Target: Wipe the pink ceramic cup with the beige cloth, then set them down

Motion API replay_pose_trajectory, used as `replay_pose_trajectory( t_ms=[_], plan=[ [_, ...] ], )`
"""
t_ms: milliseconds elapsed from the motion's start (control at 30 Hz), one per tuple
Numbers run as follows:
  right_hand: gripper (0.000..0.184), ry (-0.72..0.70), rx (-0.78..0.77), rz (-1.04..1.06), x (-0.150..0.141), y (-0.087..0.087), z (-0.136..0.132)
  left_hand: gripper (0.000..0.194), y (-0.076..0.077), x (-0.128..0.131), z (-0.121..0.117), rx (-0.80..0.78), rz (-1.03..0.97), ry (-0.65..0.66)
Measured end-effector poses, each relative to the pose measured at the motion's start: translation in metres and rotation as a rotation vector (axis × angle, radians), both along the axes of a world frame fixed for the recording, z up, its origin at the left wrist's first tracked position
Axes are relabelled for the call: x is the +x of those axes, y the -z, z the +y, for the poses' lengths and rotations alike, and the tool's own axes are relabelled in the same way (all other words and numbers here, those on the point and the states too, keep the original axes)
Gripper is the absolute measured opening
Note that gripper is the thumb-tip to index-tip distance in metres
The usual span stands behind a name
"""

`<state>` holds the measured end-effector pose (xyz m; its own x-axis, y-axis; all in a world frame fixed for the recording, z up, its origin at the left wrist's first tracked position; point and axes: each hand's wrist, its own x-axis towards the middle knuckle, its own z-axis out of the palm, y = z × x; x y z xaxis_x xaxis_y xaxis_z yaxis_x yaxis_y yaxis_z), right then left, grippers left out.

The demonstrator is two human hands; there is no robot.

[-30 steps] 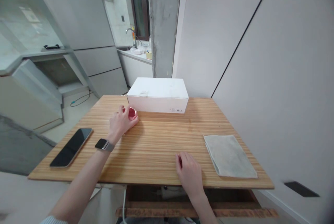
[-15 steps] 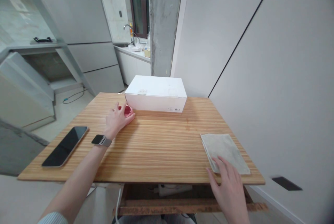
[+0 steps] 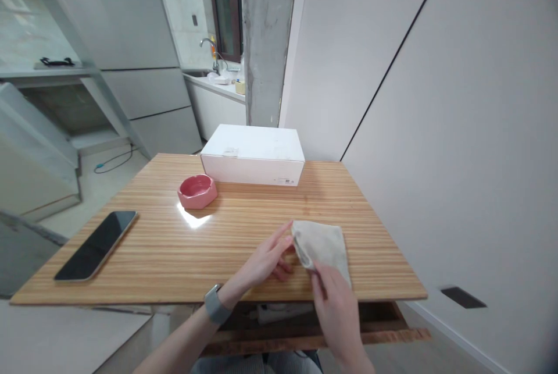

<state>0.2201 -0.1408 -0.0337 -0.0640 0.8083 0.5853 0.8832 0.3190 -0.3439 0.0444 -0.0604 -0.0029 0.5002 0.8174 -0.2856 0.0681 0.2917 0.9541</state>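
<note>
We are handling a folded cloth [image 3: 325, 243], which is lying on the worktop [image 3: 244, 228] just beyond the right hand [image 3: 335, 304] and to the right of the left hand [image 3: 270, 256]. With the right hand we are pinching its near edge; the left hand's fingers are loosely bending at its left corner, and we cannot tell whether they are gripping. The cloth is already forming a compact, layered pad, but its near left edge is bulging, so we are judging that it is not yet lying flat and released. Its beige-grey weave is looking soft and matt against the striped wood grain. Beyond the left hand, a glossy pink, many-sided bowl [image 3: 197, 191] is standing; farther left of that hand, a smooth dark phone [image 3: 96, 246] is lying. Beyond both hands, a white rectangular box [image 3: 253, 156] is sitting, apparently cardboard.
</note>
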Motion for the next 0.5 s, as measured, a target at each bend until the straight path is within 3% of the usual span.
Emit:
replay_pose_trajectory(
  t_ms=[100,200,367,500],
  plan=[
    [0.029,-0.185,-0.021,0.046,-0.043,-0.007,-0.005,0.068,0.003,-0.013,-0.002,0.238,0.044,-0.084],
    [0.038,-0.310,-0.080,0.078,-0.058,-0.012,-0.009,0.061,0.002,-0.055,-0.003,0.364,0.159,-0.132],
    [0.036,-0.281,-0.076,0.129,-0.037,-0.006,-0.005,0.066,-0.009,-0.165,-0.013,0.376,0.430,-0.201],
    [0.032,-0.230,-0.094,0.123,-0.021,0.004,0.000,0.061,-0.005,-0.244,-0.018,0.467,0.704,-0.249]
  ],
)
